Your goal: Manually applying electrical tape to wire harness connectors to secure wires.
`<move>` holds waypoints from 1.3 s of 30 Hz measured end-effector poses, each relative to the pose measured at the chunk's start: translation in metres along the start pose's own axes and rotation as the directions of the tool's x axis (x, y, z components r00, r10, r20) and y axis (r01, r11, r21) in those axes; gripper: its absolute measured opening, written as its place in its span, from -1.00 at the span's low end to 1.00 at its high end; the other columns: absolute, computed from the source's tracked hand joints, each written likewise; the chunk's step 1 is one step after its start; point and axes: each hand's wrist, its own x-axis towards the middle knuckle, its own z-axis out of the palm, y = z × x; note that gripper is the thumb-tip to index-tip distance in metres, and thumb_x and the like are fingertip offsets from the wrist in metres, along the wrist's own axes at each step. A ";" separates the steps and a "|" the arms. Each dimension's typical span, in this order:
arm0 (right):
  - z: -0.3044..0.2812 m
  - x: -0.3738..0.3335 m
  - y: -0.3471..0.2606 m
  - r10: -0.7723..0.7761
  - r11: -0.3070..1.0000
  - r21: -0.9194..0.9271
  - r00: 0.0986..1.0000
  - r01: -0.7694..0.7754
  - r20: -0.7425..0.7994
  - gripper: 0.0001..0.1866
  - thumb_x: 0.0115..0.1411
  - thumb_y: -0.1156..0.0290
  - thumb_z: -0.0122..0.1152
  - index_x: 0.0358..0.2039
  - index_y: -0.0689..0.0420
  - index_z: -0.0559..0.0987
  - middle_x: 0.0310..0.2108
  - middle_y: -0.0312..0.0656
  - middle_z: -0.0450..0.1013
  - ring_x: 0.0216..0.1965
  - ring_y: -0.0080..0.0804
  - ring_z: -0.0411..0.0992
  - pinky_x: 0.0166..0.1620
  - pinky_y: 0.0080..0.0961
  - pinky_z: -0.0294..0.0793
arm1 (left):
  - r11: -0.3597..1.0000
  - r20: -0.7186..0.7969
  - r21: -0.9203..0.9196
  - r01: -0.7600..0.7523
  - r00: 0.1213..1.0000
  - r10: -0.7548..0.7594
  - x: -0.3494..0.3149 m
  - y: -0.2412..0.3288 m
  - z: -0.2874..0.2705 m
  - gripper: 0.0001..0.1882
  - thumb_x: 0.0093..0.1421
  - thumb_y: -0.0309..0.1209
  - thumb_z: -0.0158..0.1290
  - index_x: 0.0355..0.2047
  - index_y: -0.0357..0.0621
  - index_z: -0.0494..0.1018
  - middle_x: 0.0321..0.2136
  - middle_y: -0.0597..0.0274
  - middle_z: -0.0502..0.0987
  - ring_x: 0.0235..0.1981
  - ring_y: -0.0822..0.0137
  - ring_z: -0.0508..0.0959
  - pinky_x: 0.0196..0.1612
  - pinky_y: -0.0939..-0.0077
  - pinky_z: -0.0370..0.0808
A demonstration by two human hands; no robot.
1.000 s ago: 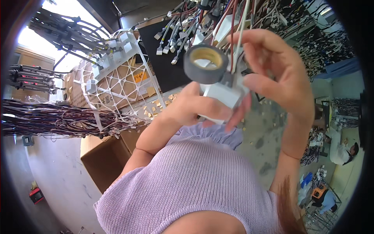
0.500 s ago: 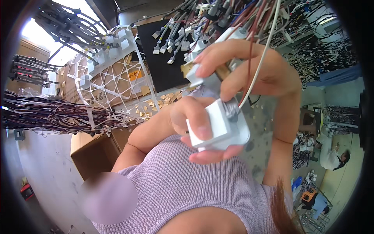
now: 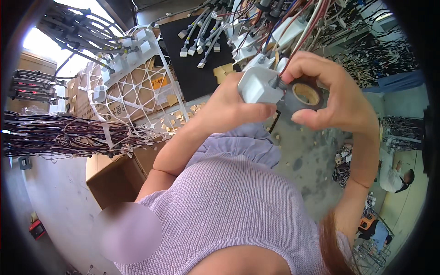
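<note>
My left hand (image 3: 224,107) is closed round a white plastic connector housing (image 3: 256,88), in front of my chest. A grey-wrapped neck (image 3: 275,82) sticks out of the housing's right side, where dark red and white wires (image 3: 308,34) lead upward. My right hand (image 3: 339,101) curls round a roll of grey tape (image 3: 293,101) with a cardboard core, held by thumb and fingers beside that neck. Its fingertips are close to the wires. Whether a strip of tape runs from roll to neck I cannot tell.
More white housings (image 3: 289,30) with wires hang just beyond my hands. A black board (image 3: 183,78) carries several grey cables with white connectors. At left stand a white lattice rack (image 3: 137,94), a dark wire bundle (image 3: 59,133) and an open cardboard box (image 3: 112,183). People sit far right.
The housing has moved up and away from my chest and turned, its neck now facing right. My right hand has shifted right, and the tape roll shows plainly in it.
</note>
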 end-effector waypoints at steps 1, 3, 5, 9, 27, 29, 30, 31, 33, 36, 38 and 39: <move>0.007 -0.001 -0.008 0.186 0.936 0.311 0.982 -0.166 -0.036 -0.56 -0.04 0.41 0.37 -0.14 0.28 0.48 -0.25 -0.16 0.44 -0.25 -0.44 0.44 -0.14 -0.53 0.44 | 0.957 -0.143 0.236 -0.167 0.968 0.204 0.002 -0.003 0.002 -0.59 -0.11 -0.40 0.20 -0.21 -0.25 0.45 -0.39 0.11 0.56 -0.38 0.20 0.59 -0.29 0.42 0.49; 0.017 -0.004 -0.024 0.442 0.567 0.768 0.897 -0.298 0.021 -0.27 -0.06 0.16 0.45 0.01 0.37 0.41 -0.12 -0.18 0.44 -0.13 -0.49 0.44 -0.09 -0.59 0.43 | 0.732 -0.253 0.607 -0.308 0.799 0.546 0.008 -0.008 0.005 -0.54 -0.11 -0.36 0.24 -0.16 -0.18 0.44 -0.37 0.02 0.55 -0.37 0.09 0.60 -0.30 0.38 0.50; 0.015 -0.005 -0.031 0.432 0.502 0.825 0.902 -0.258 0.019 -0.27 -0.05 0.19 0.44 0.04 0.36 0.39 -0.12 -0.20 0.44 -0.13 -0.52 0.44 -0.11 -0.58 0.45 | 0.811 -0.260 0.518 -0.273 0.852 0.453 0.008 -0.010 0.002 -0.50 -0.12 -0.35 0.28 -0.14 -0.18 0.43 -0.40 0.08 0.56 -0.40 0.14 0.60 -0.32 0.37 0.50; 0.012 0.006 -0.009 0.464 0.767 0.560 0.873 -0.313 -0.149 -0.12 -0.13 0.23 0.50 0.17 0.26 0.28 -0.01 -0.28 0.35 -0.05 -0.61 0.33 0.00 -0.67 0.31 | 0.952 0.139 -0.304 -0.033 0.987 0.079 -0.002 -0.011 -0.001 -0.24 0.23 0.30 -0.29 -0.10 -0.22 0.40 -0.38 0.06 0.57 -0.62 0.26 0.56 -0.73 0.67 0.36; 0.036 -0.010 -0.001 0.306 0.506 0.862 0.941 -0.032 -0.145 -0.42 -0.04 0.42 0.44 0.00 0.27 0.43 -0.16 -0.22 0.45 -0.16 -0.60 0.43 -0.10 -0.67 0.42 | 0.928 -0.228 0.291 -0.231 0.926 0.302 -0.012 -0.005 0.012 -0.62 0.02 -0.41 0.07 -0.12 -0.28 0.42 -0.30 0.22 0.55 -0.32 0.44 0.51 -0.23 0.50 0.47; 0.046 -0.005 -0.003 0.396 0.790 0.593 0.866 -0.152 -0.305 -0.22 -0.20 0.32 0.47 0.07 0.27 0.36 -0.13 -0.26 0.41 -0.11 -0.56 0.40 -0.04 -0.61 0.36 | 0.966 -0.113 0.098 -0.241 0.961 0.251 -0.016 -0.002 0.017 -0.63 0.01 -0.42 0.08 -0.13 -0.26 0.42 -0.37 0.25 0.54 -0.34 0.46 0.51 -0.26 0.52 0.47; 0.049 -0.001 -0.003 0.329 0.818 0.572 0.869 -0.065 -0.371 -0.25 -0.19 0.36 0.44 0.06 0.25 0.37 -0.11 -0.26 0.39 -0.08 -0.55 0.38 -0.01 -0.60 0.33 | 0.973 -0.046 0.039 -0.227 0.972 0.229 -0.018 0.000 0.020 -0.63 0.01 -0.42 0.08 -0.14 -0.25 0.42 -0.39 0.25 0.53 -0.35 0.46 0.51 -0.27 0.52 0.46; 0.050 0.002 -0.004 0.269 0.770 0.636 0.885 0.038 -0.379 -0.28 -0.19 0.40 0.41 0.05 0.24 0.37 -0.08 -0.26 0.37 -0.06 -0.54 0.36 0.02 -0.58 0.30 | 0.977 -0.031 0.026 -0.211 0.977 0.212 -0.019 0.002 0.019 -0.64 0.03 -0.38 0.08 -0.15 -0.25 0.42 -0.40 0.25 0.53 -0.37 0.48 0.51 -0.32 0.55 0.46; 0.048 0.011 -0.002 0.100 0.752 0.641 0.933 0.156 -0.345 -0.49 -0.14 0.40 0.39 -0.13 0.23 0.47 -0.14 -0.22 0.36 -0.13 -0.52 0.35 -0.04 -0.57 0.29 | 0.998 0.115 -0.049 -0.050 0.992 0.055 -0.022 0.006 0.018 -0.63 0.08 -0.26 0.07 -0.16 -0.24 0.43 -0.42 0.26 0.52 -0.44 0.52 0.51 -0.46 0.62 0.42; 0.036 0.019 0.007 -0.190 0.886 0.362 0.938 0.291 -0.289 -0.67 -0.12 0.42 0.36 -0.30 0.21 0.53 -0.23 -0.20 0.35 -0.21 -0.49 0.34 -0.12 -0.56 0.29 | 0.986 0.344 -0.146 0.080 0.938 -0.025 -0.023 0.009 0.015 -0.55 0.15 -0.07 0.05 -0.17 -0.23 0.45 -0.47 0.29 0.51 -0.60 0.55 0.48 -0.65 0.71 0.29; 0.025 0.017 0.013 -0.174 0.951 0.193 0.936 0.240 -0.307 -0.65 -0.18 0.34 0.46 -0.40 0.20 0.53 -0.31 -0.25 0.34 -0.27 -0.48 0.33 -0.18 -0.55 0.29 | 0.963 0.251 -0.225 0.149 0.964 -0.091 -0.026 0.010 0.011 -0.53 0.15 -0.06 0.07 -0.17 -0.25 0.46 -0.50 0.31 0.50 -0.62 0.56 0.47 -0.65 0.72 0.28; 0.021 0.013 0.015 -0.141 0.977 0.113 0.941 0.183 -0.307 -0.59 -0.22 0.30 0.51 -0.39 0.20 0.53 -0.31 -0.27 0.34 -0.26 -0.47 0.33 -0.19 -0.56 0.29 | 0.969 0.179 -0.195 0.150 0.977 -0.115 -0.024 0.009 0.010 -0.54 0.15 -0.09 0.09 -0.17 -0.26 0.46 -0.51 0.32 0.50 -0.61 0.56 0.47 -0.65 0.71 0.28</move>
